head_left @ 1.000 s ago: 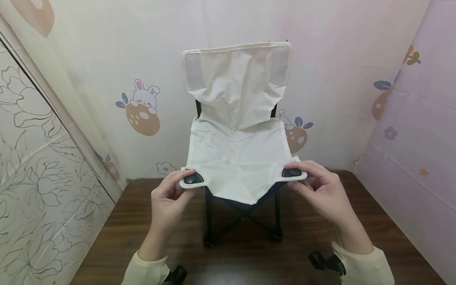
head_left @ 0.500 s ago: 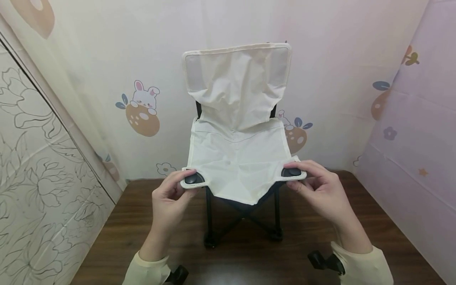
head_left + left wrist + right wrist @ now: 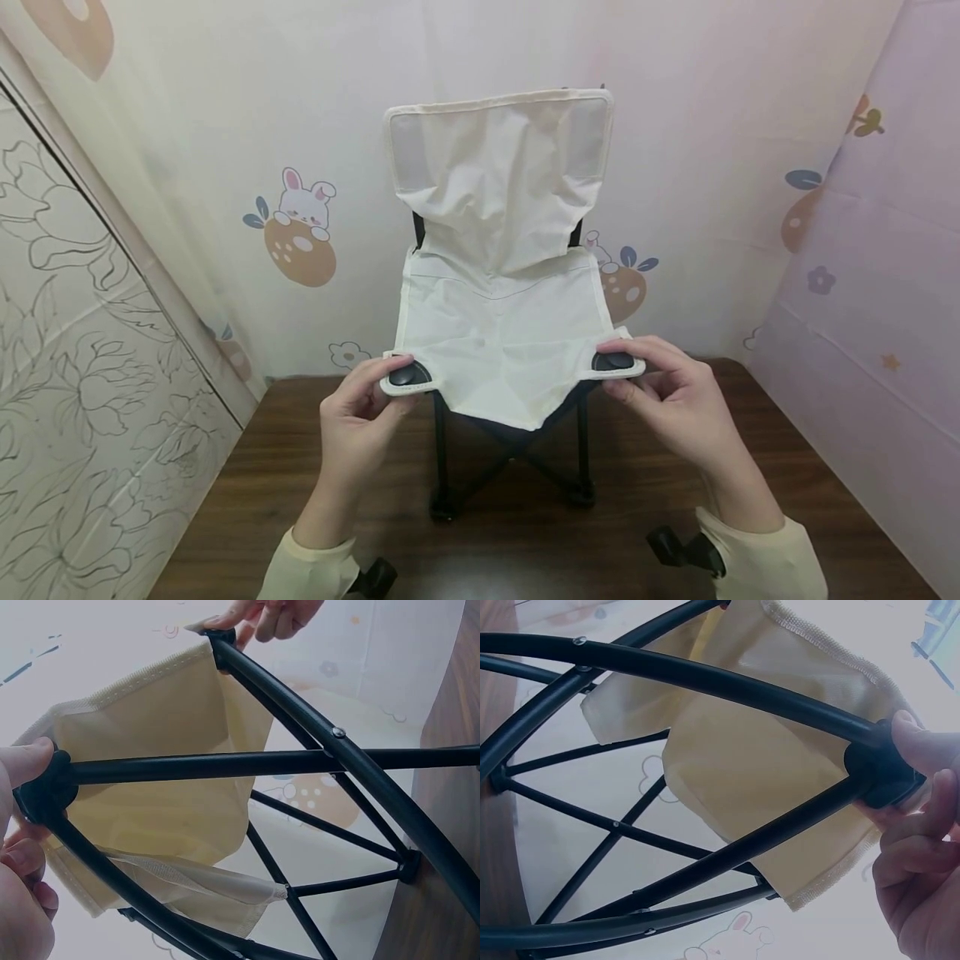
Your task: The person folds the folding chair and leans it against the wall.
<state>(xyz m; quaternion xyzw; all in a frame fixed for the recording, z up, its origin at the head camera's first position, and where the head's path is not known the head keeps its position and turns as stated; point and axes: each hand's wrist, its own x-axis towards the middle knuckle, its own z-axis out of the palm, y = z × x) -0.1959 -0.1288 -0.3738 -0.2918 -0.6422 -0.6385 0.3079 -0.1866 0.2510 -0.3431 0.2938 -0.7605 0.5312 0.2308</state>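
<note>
Head view: folding chair, cream cloth on a black frame, stands upright in the middle of a brown wooden table. Backrest creased, its upper corners fitted with paler patches; black pole visible at its side. Seat cloth slopes toward the person, front edge dipping to a blunt point between the two front corners. Front corners each carry a black patch, left and right.

Left hand: clamped on the left front corner, index finger on top near the patch, thumb beneath. Right hand: same pinch on the right front corner. Hands well apart, seat between them.

Left wrist view: underside of seat; left thumb against a black joint where two tubes meet. Right wrist view: right thumb against the matching connector. Tubes cross under the seat, with metal rivets at crossings.

Further out: cream sleeves, a black device at each wrist. Behind the chair, pale curtain with rabbit print; at left, a panel of line-drawn flowers; at right, lilac cloth.
</note>
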